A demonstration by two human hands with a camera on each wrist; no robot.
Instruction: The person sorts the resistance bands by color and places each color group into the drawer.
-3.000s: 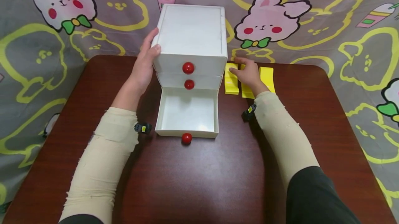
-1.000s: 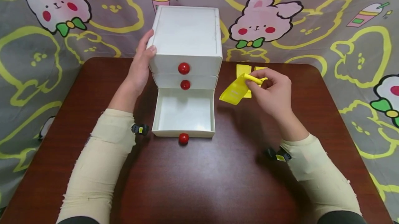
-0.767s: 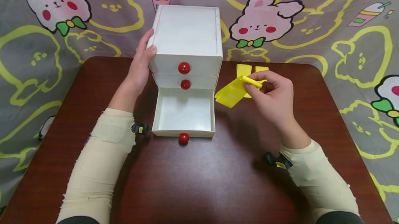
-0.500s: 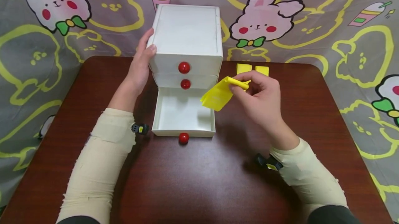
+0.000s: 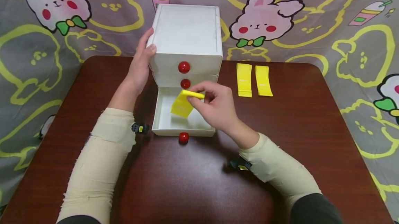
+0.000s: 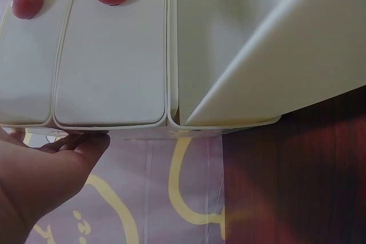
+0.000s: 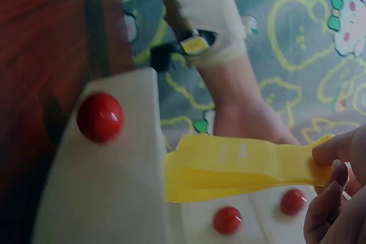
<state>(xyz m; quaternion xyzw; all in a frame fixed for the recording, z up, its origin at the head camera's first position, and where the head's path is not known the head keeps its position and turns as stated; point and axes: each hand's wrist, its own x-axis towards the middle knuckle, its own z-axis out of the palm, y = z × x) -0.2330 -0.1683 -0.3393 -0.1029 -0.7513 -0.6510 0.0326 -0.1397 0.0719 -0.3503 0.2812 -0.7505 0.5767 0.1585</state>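
My right hand (image 5: pixel 215 104) pinches a flat, folded yellow band (image 5: pixel 182 106) with faint white print, thumb and fingers at its upper end. The band's free end hangs over the pulled-out bottom drawer (image 5: pixel 185 132) of a white drawer cabinet (image 5: pixel 188 30). In the right wrist view the band (image 7: pixel 229 164) stretches out from the fingertips as a flattened loop. My left hand (image 5: pixel 138 66) rests along the cabinet's left side, thumb near the upper front corner. The left wrist view shows that hand (image 6: pixel 51 170) against the side wall, fingers partly hidden.
Two more yellow bands, a left one (image 5: pixel 244 80) and a right one (image 5: pixel 263 81), lie on the brown table (image 5: pixel 296 113) right of the cabinet. Red knobs mark the drawer fronts, the top knob (image 5: pixel 184 67) and middle knob (image 5: pixel 185 83) on pushed-in drawers. A patterned curtain (image 5: pixel 280 19) hangs behind.
My right hand has picked up the leftmost of the yellow bands and carried it left, from beside the cabinet to over the drawer. My left hand has stayed at the cabinet's side.
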